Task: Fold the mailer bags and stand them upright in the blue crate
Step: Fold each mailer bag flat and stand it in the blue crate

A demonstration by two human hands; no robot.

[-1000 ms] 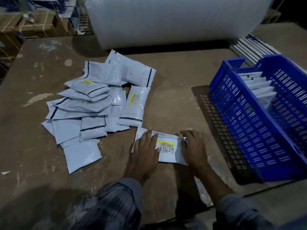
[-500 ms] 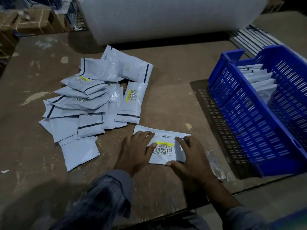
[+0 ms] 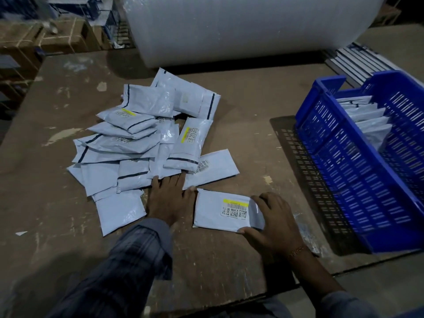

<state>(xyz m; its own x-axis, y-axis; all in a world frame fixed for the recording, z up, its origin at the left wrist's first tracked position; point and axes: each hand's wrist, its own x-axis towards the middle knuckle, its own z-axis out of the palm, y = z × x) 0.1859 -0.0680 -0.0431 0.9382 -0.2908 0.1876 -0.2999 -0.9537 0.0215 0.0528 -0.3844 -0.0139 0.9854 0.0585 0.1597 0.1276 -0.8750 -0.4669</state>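
My right hand [image 3: 273, 223] grips the right end of the folded mailer [image 3: 226, 212], fingers curled over its top edge, thumb under the near edge; it lies flat on the table [image 3: 247, 111] at my 6 o'clock. My left hand [image 3: 171, 198] rests flat, fingers straight and slightly apart, tips under the pile of mailer bags [image 3: 142, 138] at 10 o'clock. Blue crate [image 3: 358, 171] at 3 o'clock, several bags standing upright inside. Bubble-wrap roll [image 3: 241, 26] at 12.
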